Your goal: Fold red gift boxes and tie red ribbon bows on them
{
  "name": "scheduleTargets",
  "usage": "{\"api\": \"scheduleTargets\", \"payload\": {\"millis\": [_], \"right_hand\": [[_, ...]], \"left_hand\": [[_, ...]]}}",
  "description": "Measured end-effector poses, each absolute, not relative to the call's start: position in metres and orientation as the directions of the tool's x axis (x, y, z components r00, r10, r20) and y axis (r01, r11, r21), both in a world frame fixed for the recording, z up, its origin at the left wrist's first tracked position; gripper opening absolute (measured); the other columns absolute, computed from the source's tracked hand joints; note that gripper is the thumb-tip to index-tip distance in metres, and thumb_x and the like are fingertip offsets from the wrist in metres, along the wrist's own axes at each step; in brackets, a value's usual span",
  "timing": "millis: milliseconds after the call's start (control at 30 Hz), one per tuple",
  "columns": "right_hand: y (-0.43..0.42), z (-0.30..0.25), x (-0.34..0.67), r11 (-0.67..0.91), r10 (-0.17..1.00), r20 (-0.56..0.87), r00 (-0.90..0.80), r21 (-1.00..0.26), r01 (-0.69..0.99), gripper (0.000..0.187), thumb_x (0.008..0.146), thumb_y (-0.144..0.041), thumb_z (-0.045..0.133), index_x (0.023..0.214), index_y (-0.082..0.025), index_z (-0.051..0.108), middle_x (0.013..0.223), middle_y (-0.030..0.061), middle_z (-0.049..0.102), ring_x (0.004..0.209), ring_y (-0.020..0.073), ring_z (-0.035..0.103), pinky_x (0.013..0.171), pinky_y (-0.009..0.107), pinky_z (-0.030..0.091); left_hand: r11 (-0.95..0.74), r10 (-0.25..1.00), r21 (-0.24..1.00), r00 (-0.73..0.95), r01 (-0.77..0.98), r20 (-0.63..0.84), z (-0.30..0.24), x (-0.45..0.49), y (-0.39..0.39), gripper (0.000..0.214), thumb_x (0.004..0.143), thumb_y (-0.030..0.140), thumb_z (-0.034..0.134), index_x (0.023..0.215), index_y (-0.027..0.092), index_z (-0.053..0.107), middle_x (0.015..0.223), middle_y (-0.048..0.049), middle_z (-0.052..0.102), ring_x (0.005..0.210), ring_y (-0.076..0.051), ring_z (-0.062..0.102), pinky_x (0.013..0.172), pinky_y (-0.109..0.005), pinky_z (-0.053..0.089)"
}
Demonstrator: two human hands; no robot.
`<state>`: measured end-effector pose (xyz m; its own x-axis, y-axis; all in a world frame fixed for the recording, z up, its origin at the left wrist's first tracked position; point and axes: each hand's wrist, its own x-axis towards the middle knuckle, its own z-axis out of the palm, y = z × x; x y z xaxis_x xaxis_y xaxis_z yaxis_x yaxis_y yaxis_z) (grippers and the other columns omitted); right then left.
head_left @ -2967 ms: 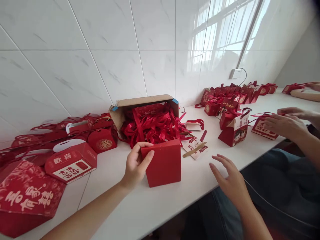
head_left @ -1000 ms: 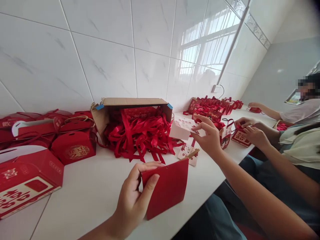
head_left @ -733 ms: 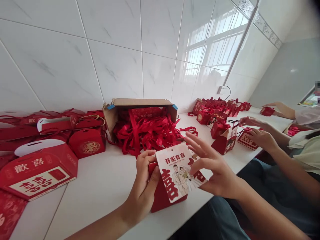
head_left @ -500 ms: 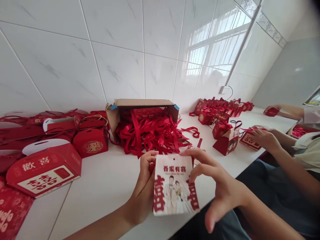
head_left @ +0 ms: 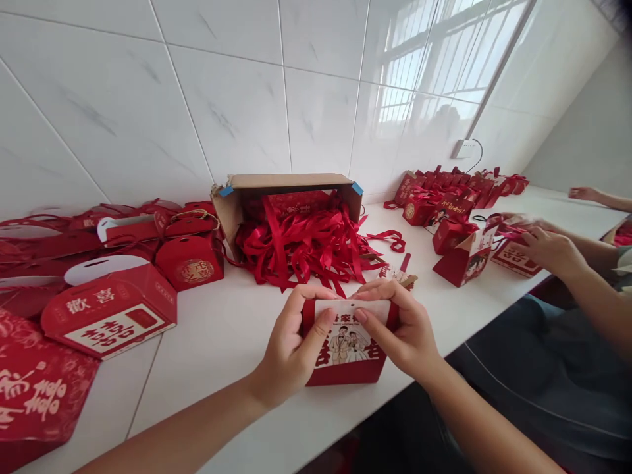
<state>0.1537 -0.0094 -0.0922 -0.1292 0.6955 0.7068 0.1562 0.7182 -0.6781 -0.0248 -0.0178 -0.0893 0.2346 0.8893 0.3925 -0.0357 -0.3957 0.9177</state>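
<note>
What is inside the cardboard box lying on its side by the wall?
The cardboard box holds a tangle of red ribbons that spills out onto the counter. A red printed pack shows at the back. Anything beneath or behind the ribbons is covered.

Bright daylight floods in from the window (head_left: 459, 52) at upper right, mirrored as glare on the glossy wall tiles (head_left: 390, 105) — soft shadows, wide-angle bending at the edges, a co-worker's hand (head_left: 553, 250) slightly motion-blurred
</note>
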Motion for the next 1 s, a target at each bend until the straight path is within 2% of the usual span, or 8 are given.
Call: {"api": "scheduleTargets", "payload": {"millis": [500,633,733,767,833,900,967,1000], "right_hand": [[-0.008,-0.094,0.154,0.714,0.7,0.7,-0.139,-0.683,0.153,0.012,0.084,-0.018,0.064,0.092,-0.025,0.058,0.081,0.0008,0.062,0.069,0.015,0.057,0.059,0.029,0.046],[-0.008,-0.095,0.153,0.714,0.696,0.69,-0.2,-0.694,0.092,0.013,0.083,-0.018,0.065,0.093,-0.024,0.059,0.082,0.0022,0.061,0.072,0.0169,0.059,0.063,0.031,0.048],[0.001,-0.093,0.16,0.673,0.697,0.648,-0.308,-0.739,-0.031,0.009,0.085,-0.025,0.064,0.094,-0.025,0.061,0.083,0.0031,0.062,0.077,0.0188,0.062,0.067,0.033,0.051],[0.008,-0.091,0.163,0.641,0.696,0.628,-0.35,-0.762,-0.094,0.01,0.088,-0.033,0.06,0.091,-0.024,0.063,0.083,0.004,0.063,0.079,0.0198,0.063,0.068,0.035,0.051],[0.027,-0.087,0.165,0.531,0.732,0.554,-0.398,-0.829,-0.177,0.041,0.095,-0.05,0.039,0.08,-0.021,0.065,0.08,0.0062,0.064,0.079,0.0208,0.064,0.072,0.037,0.052],[0.05,-0.085,0.161,0.436,0.817,0.427,-0.388,-0.897,-0.068,0.062,0.099,-0.05,0.016,0.073,-0.019,0.064,0.076,0.007,0.064,0.076,0.0191,0.065,0.073,0.036,0.053],[0.073,-0.09,0.15,0.409,0.877,0.289,-0.384,-0.867,0.283,0.056,0.099,-0.041,0.018,0.076,-0.018,0.064,0.075,0.0059,0.065,0.072,0.0165,0.064,0.069,0.032,0.053],[0.084,-0.095,0.143,0.418,0.885,0.226,-0.407,-0.772,0.479,0.047,0.098,-0.038,0.028,0.076,-0.018,0.064,0.074,0.005,0.066,0.071,0.016,0.064,0.066,0.029,0.052]], "left_hand": [[-0.48,0.864,0.877,0.182,0.013,0.47,-0.094,-0.023,-0.018,0.013,0.093,0.028,0.053,0.104,0.022,0.05,0.096,-0.0037,0.06,0.08,-0.014,0.061,0.068,-0.023,0.053],[-0.583,0.805,0.81,0.174,0.06,0.567,-0.094,-0.025,-0.018,0.012,0.085,0.025,0.064,0.095,0.019,0.061,0.084,-0.0041,0.063,0.076,-0.017,0.063,0.069,-0.028,0.053],[-0.599,0.793,0.8,0.174,0.044,0.584,-0.094,-0.025,-0.018,0.004,0.085,0.022,0.062,0.086,0.018,0.062,0.085,-0.0047,0.065,0.081,-0.018,0.064,0.072,-0.028,0.052],[-0.577,0.809,0.816,0.169,0.04,0.564,-0.094,-0.025,-0.019,0.004,0.086,0.022,0.061,0.086,0.018,0.061,0.084,-0.0043,0.065,0.079,-0.017,0.064,0.069,-0.027,0.052],[-0.533,0.836,0.845,0.178,0.04,0.519,-0.094,-0.024,-0.02,0.007,0.088,0.024,0.059,0.084,0.018,0.059,0.079,-0.0033,0.063,0.071,-0.016,0.063,0.061,-0.025,0.05],[-0.513,0.847,0.857,0.189,0.046,0.496,-0.095,-0.024,-0.022,0.01,0.088,0.026,0.058,0.083,0.018,0.058,0.074,-0.0025,0.061,0.063,-0.014,0.06,0.055,-0.024,0.047],[-0.521,0.842,0.852,0.199,0.052,0.502,-0.096,-0.024,-0.023,0.01,0.088,0.027,0.058,0.084,0.018,0.058,0.072,-0.0019,0.058,0.061,-0.014,0.058,0.054,-0.025,0.045],[-0.528,0.837,0.847,0.204,0.056,0.508,-0.097,-0.025,-0.023,0.009,0.089,0.026,0.057,0.084,0.018,0.058,0.072,-0.0018,0.057,0.061,-0.014,0.058,0.054,-0.025,0.045]]}}
